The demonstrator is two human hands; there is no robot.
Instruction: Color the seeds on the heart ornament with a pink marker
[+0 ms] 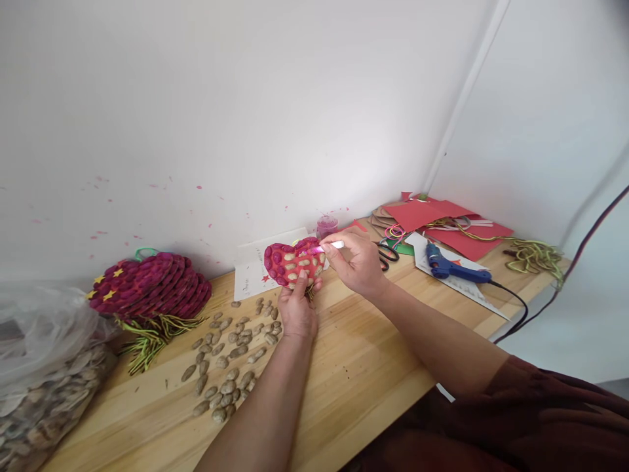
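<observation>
My left hand [298,308] grips the lower edge of a heart-shaped craft piece [289,252], a red backing covered with peanuts. Magenta coats the peanuts along its left side and top, while several near the middle and lower right are still pale. In my right hand [356,262] is a white-handled paintbrush [333,246], its magenta tip touching the upper right of the heart. Just behind stands a small cup of magenta paint [327,226]. A white sheet with writing and a red star [246,280] lies beneath the heart.
Loose peanuts [228,387] scatter left of my forearm. At far left are a stack of magenta peanut hearts [157,288] and a clear bag of peanuts [54,393]. On the right lie scissors [388,255], red paper [462,229], a blue corded glue gun [455,267] and green string [533,255].
</observation>
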